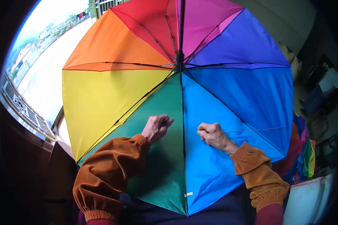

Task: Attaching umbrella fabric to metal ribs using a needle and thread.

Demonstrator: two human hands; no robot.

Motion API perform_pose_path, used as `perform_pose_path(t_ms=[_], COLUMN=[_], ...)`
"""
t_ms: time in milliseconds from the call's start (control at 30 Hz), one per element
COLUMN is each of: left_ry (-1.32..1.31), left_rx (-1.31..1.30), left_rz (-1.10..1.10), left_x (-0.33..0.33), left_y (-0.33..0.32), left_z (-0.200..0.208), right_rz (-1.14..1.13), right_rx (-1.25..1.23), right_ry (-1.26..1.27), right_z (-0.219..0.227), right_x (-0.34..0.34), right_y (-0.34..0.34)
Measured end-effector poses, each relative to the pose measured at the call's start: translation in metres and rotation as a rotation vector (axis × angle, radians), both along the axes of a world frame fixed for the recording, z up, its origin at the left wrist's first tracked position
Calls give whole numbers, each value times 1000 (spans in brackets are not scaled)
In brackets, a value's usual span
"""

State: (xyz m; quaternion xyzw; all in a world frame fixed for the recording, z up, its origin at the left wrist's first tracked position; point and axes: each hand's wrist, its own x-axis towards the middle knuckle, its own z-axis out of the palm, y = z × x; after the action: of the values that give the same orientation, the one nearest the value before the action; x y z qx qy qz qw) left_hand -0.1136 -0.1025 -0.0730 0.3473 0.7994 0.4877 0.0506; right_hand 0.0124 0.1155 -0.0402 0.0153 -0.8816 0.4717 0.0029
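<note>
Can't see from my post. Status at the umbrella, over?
Left hand, right hand curled closed, contents unclear. Rainbow umbrella open, inner side toward wearer. Thin red thread stretches rightward beside right hand; black rib between hands.

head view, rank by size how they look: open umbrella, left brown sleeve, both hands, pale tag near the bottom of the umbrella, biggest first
1. Open umbrella
2. Left brown sleeve
3. Left hand and right hand: too alike to rank
4. Pale tag
</note>
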Motion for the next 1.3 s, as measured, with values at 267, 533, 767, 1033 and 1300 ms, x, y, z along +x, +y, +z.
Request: perform_pose_path(t_ms=[267,533,767,1033,1300], left_ry=[336,373,520,-618,-958], left_rx=[-641,-642,-479,156,293], left_rz=[554,436,178,121,120], left_x=[-38,-37,-47,64,130], left_y=[-132,-151,-154,-36,25], left_z=[11,-36,-70,-70,-61], right_rz=[-46,-77,39,-266,-392], right_rx=[-106,-340,-193,106,31], right_ry=[-275,-252,31,160,321], right_z=[33,-21,-10,-2,-48], right_x=[-27,-31,-33,-19,10], right_y=[-1,-56,-25,47,77])
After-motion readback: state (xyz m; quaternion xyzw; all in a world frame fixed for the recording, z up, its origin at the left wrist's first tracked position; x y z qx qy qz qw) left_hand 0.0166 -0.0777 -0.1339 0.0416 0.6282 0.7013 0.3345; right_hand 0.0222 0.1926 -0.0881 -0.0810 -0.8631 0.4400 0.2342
